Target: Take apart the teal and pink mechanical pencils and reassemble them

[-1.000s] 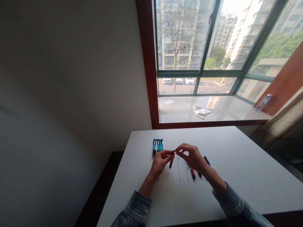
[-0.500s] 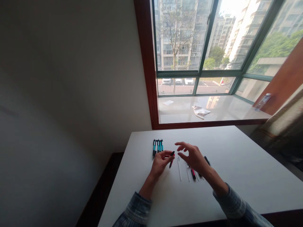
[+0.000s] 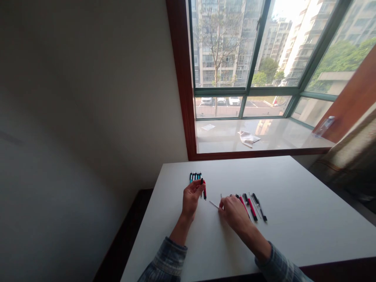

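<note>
My left hand (image 3: 190,197) is closed, thumb and fingers pinching a red-and-black pen barrel (image 3: 205,192) that points down above the table. Between the fingertips of my right hand (image 3: 235,210) is a thin white pen refill (image 3: 214,204), slanting out to the left just over the tabletop. Beyond my left hand lies a row of several teal-and-black pens (image 3: 196,176), partly covered by it. To the right of my right hand are red-and-black pen parts (image 3: 252,208), another thin refill (image 3: 255,205) and black pen parts (image 3: 261,209). My right hand hides some of these pieces.
All this lies on a white table (image 3: 308,219). Behind it is a window sill (image 3: 279,137) with a crumpled white wrapper (image 3: 249,138), a flat white paper (image 3: 208,127) and a clear bottle (image 3: 324,126). A wall (image 3: 102,98) rises on the left.
My right hand has come down to the table and closed on a refill. My left hand has shifted left and slightly up with the barrel, toward the teal pens.
</note>
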The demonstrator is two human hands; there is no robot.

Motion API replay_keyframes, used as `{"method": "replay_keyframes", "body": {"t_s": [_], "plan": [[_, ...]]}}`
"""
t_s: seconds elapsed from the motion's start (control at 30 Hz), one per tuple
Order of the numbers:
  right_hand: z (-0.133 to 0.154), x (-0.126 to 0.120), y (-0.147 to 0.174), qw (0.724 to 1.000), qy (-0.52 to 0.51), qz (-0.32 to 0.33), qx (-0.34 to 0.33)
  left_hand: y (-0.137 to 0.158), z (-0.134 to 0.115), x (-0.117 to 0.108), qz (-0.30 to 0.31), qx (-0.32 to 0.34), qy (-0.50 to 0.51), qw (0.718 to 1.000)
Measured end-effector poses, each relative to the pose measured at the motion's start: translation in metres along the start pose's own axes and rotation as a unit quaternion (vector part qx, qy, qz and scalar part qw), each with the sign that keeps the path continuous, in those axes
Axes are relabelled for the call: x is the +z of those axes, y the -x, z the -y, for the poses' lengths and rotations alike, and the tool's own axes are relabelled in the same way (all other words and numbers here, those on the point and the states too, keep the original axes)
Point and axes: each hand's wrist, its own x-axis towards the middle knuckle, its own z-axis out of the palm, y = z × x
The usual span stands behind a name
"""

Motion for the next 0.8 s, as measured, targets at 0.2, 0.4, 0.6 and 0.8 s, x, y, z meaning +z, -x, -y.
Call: {"method": "replay_keyframes", "body": {"t_s": [0.2,0.4,0.6,0.8], "plan": [[-0.002,0.004,0.009,0.996,-0.064,-0.057,-0.014,-0.003,-0.002,-0.004,-0.030,0.007,0.000,1.000],[-0.021,-0.021,0.004,0.935,-0.351,-0.032,-0.044,0.000,-0.002,-0.004,0.006,-0.006,-0.017,1.000],[-0.017,-0.044,-0.010,0.821,-0.566,-0.037,-0.063,0.007,-0.004,0.004,0.075,-0.021,-0.059,0.995],[-0.008,-0.046,-0.026,0.800,-0.582,-0.123,-0.074,0.008,-0.001,0.003,0.114,-0.015,-0.074,0.991]]}}
